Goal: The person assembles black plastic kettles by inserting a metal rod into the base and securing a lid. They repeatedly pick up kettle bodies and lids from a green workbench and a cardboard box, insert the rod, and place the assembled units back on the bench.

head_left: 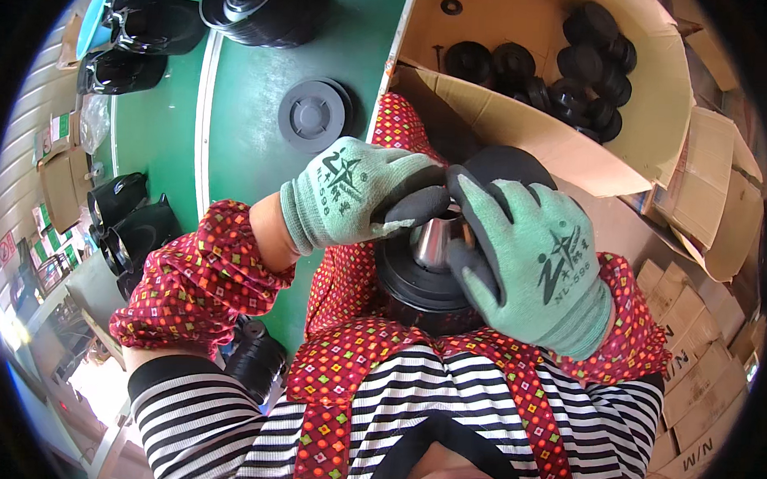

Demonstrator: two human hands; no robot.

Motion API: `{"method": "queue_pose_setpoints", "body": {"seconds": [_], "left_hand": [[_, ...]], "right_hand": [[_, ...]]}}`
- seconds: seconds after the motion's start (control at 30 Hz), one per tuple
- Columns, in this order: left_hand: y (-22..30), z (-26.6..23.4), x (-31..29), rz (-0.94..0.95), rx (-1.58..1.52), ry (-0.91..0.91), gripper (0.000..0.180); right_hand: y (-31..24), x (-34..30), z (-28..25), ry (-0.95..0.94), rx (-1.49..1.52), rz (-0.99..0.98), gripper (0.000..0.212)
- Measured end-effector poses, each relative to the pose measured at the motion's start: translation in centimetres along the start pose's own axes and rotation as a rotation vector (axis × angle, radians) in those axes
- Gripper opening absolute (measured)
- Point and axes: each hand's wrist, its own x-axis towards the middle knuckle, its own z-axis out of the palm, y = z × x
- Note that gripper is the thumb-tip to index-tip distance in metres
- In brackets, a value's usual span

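Observation:
A shiny silver metal cone (pixel 432 245) rises from a round black stepped base (pixel 411 284) in my lap. My left hand (pixel 360 190), in a green glove with dark fingertips, is closed at the cone's top; whatever its fingers pinch is hidden. My right hand (pixel 539 258), gloved the same way, curls round the cone's right side, thumb low and index finger near the tip. Behind the right-hand fingers shows a smooth black round part (pixel 511 166); the hand partly covers it.
An open cardboard box (pixel 481 108) holding several black round parts stands at the far right. On the green table (pixel 244 133) at left lie grey-black discs (pixel 312 116), a stack of black rings (pixel 265 16) and glossy black housings (pixel 154 25). Flattened cartons (pixel 691 368) lean at right.

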Motion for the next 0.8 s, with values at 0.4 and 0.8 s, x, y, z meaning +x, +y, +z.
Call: {"method": "queue_pose_setpoints", "body": {"seconds": [0.4, 0.8], "left_hand": [[9.5, 1.6, -1.7, -0.069, 0.541, 0.286, 0.051], [10.2, 1.9, -2.6, -0.087, 0.638, 0.34, 0.034]], "right_hand": [[8.5, 4.9, -0.8, -0.064, 0.338, -0.477, 0.042], [0.4, 12.9, 6.9, -0.982, 1.992, -0.402, 0.05]]}}
